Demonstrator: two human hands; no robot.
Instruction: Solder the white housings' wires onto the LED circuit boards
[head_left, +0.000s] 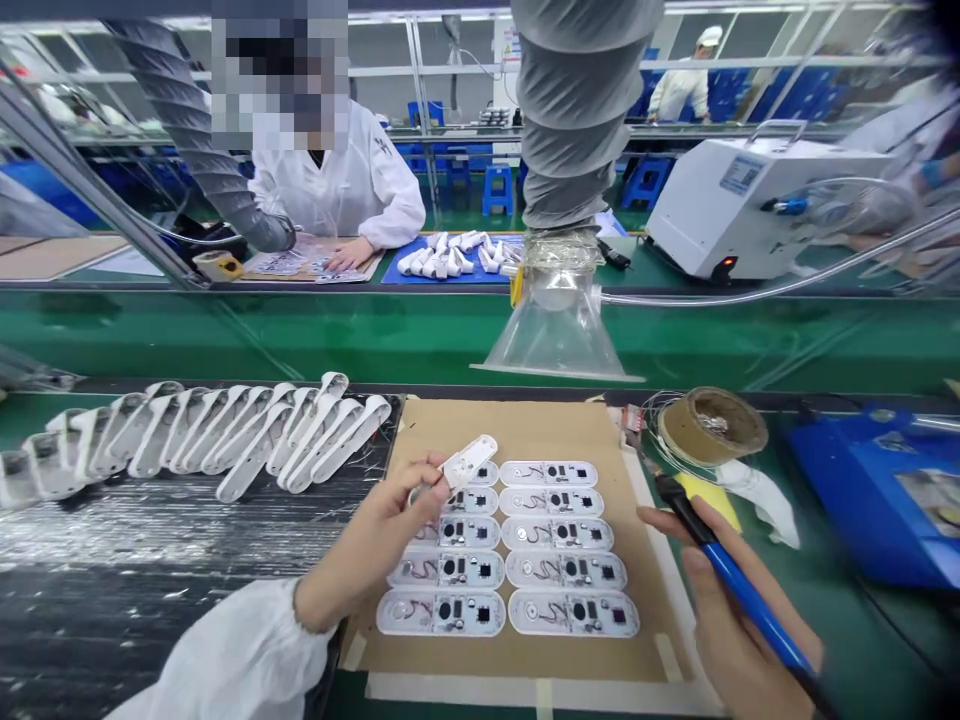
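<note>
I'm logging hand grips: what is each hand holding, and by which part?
The left hand pinches a white piece by its left end; the right hand holds a pen-like tool where its black front meets the blue handle.

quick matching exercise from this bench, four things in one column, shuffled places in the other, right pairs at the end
Column one
1. small white part
2. brown spool
3. clear hood
4. blue-and-black tool

Column two
A. at the lower end of the grey ribbed duct
B. in the right hand
C. in the left hand
D. to the right of the cardboard's far right corner

Right pairs
1-C, 2-D, 3-A, 4-B
</note>
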